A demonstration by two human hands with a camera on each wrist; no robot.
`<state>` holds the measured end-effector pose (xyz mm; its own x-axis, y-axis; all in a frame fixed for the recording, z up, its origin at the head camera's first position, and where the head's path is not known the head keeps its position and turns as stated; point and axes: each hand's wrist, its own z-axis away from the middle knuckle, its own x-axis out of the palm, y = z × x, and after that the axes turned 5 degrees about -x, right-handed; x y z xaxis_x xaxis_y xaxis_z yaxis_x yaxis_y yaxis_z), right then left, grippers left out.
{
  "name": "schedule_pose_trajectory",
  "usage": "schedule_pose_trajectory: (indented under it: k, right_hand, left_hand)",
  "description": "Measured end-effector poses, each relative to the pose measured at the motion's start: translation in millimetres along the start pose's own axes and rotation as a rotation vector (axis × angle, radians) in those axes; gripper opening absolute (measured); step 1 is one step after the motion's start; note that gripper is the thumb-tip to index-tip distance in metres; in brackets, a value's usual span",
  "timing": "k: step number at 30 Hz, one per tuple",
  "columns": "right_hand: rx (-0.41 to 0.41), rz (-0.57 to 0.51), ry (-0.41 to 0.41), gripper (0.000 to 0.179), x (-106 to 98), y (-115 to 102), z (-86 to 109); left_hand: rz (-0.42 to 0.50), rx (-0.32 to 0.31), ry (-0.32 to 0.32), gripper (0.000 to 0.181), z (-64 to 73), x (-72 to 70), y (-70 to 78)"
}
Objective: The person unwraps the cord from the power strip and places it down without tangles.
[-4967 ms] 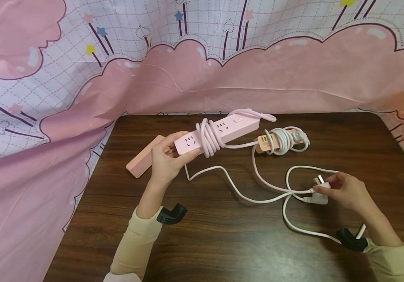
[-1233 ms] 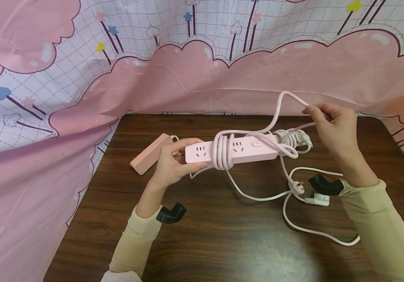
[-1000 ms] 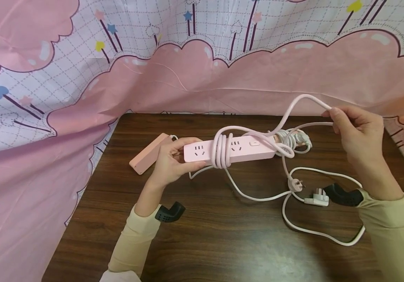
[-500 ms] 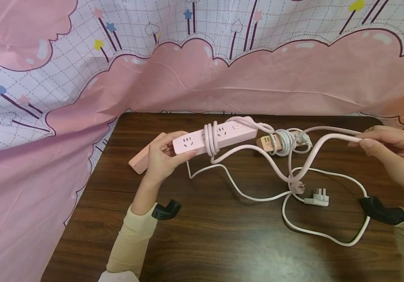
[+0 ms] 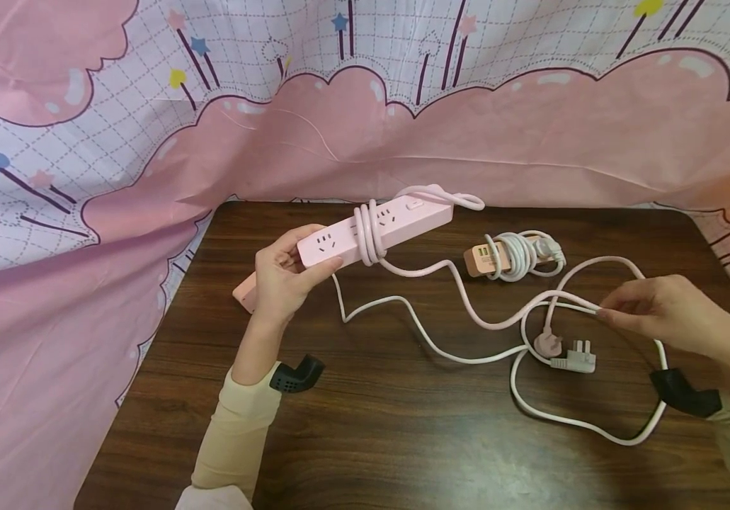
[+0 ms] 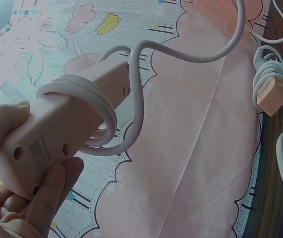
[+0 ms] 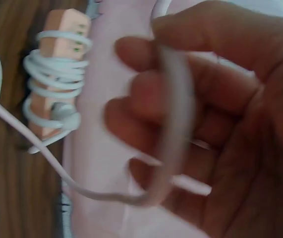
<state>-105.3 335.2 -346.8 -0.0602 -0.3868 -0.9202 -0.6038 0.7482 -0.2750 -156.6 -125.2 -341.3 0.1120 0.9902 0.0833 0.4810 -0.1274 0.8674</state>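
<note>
My left hand (image 5: pixel 284 273) grips the near end of a pink power strip (image 5: pixel 345 239), held tilted above the table. Several turns of its own pink cord (image 5: pixel 369 234) circle the strip's middle, and a loop hangs off the far end. From those turns the cord runs rightward to my right hand (image 5: pixel 664 312), which pinches it between thumb and fingers. In the right wrist view the cord (image 7: pixel 178 114) passes blurred across the curled fingers. The cord's pink plug (image 5: pixel 548 343) lies on the table beside a white plug (image 5: pixel 578 358).
A peach power strip (image 5: pixel 484 260) wrapped in white cord lies toward the back. Behind my left hand, another peach strip (image 5: pixel 245 292) is partly hidden. A white cord (image 5: pixel 441 354) loops over the dark wooden table (image 5: pixel 365 439). A patterned curtain (image 5: pixel 466 149) hangs behind.
My right hand has pulled the pink cord to the right and then lowered it. Fewer turns remain round the strip. The left hand has shifted slightly left and tilted the strip's far end upward.
</note>
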Motion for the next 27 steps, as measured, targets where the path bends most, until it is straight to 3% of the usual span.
schedule_pose_trajectory:
  k: [5, 9, 11, 20, 27]
  right_hand:
    - [0.030, -0.002, -0.149, 0.018, 19, 8, 6.4]
    - [0.163, -0.057, -0.337, 0.013, 31, 10, 7.3]
    - [0.224, -0.071, -0.395, 0.014, 36, 9, 7.1]
    - [0.266, -0.068, -0.415, 0.021, 59, 9, 10.1]
    - [0.275, -0.091, -0.461, 0.018, 58, 8, 7.3]
  left_hand:
    - [0.007, 0.017, -0.015, 0.039, -0.1, 0.9, 2.1]
    - [0.015, 0.014, -0.031, 0.040, -0.4, 3.2, 3.5]
    - [0.017, 0.010, -0.038, 0.040, -0.4, 4.3, 3.9]
    - [0.015, 0.002, -0.067, 0.039, 0.5, 10.3, 5.1]
    - [0.022, 0.013, -0.085, 0.040, 1.1, 13.6, 7.9]
